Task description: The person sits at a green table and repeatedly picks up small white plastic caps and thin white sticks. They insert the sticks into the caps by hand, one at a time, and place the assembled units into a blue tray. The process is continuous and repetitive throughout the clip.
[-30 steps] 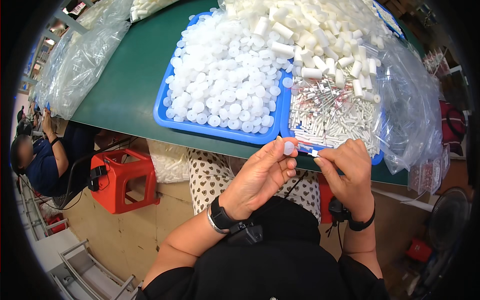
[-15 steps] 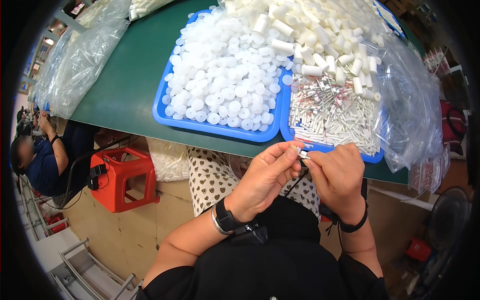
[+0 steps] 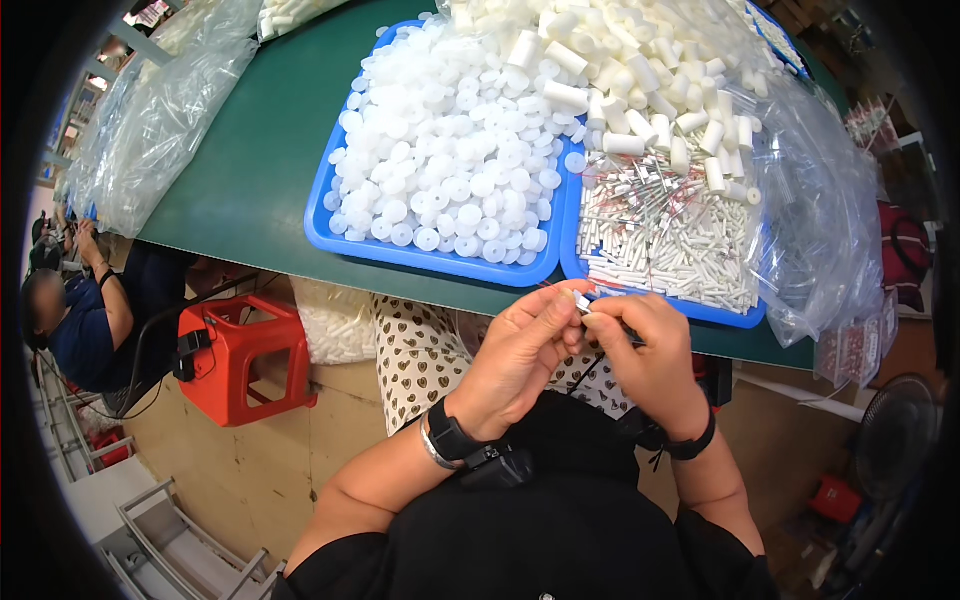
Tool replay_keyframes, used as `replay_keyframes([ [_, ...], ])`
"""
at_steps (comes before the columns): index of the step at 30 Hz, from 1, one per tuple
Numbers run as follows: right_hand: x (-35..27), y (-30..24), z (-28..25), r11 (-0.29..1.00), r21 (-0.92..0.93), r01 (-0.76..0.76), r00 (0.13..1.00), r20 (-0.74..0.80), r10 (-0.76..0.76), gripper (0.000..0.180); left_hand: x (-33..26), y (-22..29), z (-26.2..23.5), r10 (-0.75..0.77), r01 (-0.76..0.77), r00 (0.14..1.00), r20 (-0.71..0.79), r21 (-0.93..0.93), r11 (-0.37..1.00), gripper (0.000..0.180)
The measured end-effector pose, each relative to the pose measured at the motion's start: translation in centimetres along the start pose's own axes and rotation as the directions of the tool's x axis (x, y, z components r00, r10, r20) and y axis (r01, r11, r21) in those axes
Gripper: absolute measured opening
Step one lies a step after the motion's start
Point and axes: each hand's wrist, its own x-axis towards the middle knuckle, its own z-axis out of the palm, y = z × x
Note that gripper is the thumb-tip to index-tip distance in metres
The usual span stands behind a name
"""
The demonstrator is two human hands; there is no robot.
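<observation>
Just off the near edge of the table, my left hand (image 3: 515, 360) pinches a small white piece (image 3: 583, 303) between thumb and fingertips. My right hand (image 3: 655, 360) is closed on the same piece from the other side, so the fingertips almost meet. The fingers hide most of it, and its exact kind is too small to make out. Right beyond my hands is a blue tray (image 3: 738, 317) heaped with thin white tubes (image 3: 655, 225) and red-wired parts (image 3: 655, 185). Left of it, a second blue tray (image 3: 430, 262) holds a pile of translucent white discs (image 3: 450, 150).
Thick cream cylinders (image 3: 650, 70) lie heaped behind the trays on the green table (image 3: 240, 220). Clear plastic bags (image 3: 815, 190) lie at the right and far left. A red stool (image 3: 240, 360) stands at the left, near a seated person (image 3: 90, 325). At the right is a fan (image 3: 895, 435).
My right hand has shifted left and turned somewhat, and the small piece has moved slightly left with it. The left hand has moved only slightly.
</observation>
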Motion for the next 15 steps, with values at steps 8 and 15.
replay_keyframes([
  [8, 3.9, 2.8, -1.1, 0.831, -0.521, 0.194, 0.98, 0.069, -0.186, 0.003, -0.6, 0.7, 0.8, 0.087, -0.081, 0.992, -0.091, 0.07, 0.994, 0.036],
  [15, 5.4, 3.4, -1.3, 0.715, -0.599, 0.36, 0.929, 0.299, -0.217, 0.005, -0.5, 0.4, 0.7, 0.124, -0.108, 0.983, -0.133, 0.124, 0.986, 0.034],
])
